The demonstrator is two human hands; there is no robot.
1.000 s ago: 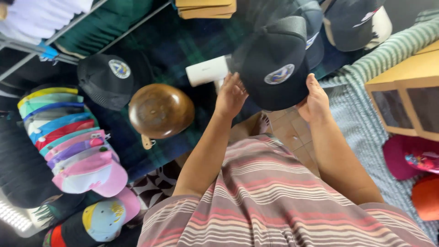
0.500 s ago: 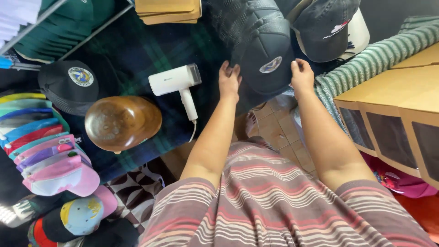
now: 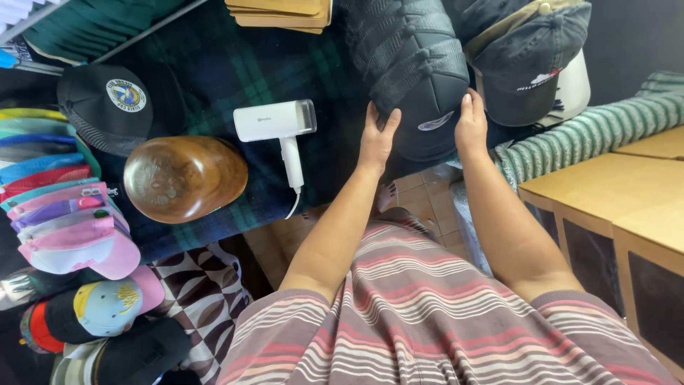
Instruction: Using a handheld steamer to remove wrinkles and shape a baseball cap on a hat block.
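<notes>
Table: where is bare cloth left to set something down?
Bare plaid cloth lies between the black cap, steamer and brown stack. Crowded: the cap stack under left hand and right hand, and colourful caps by the wooden form.

Bright, even daylight and a sharp picture throughout. Soft glare sits on the wooden bowl (image 3: 184, 177) and white steamer (image 3: 276, 121). The top right corner is dark, and the edges bend slightly.

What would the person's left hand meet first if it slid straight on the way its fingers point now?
Probably more of the stacked dark caps: the left hand already rests on the front cap's edge, fingers pointing up the row. Depth is hard to judge.
</notes>
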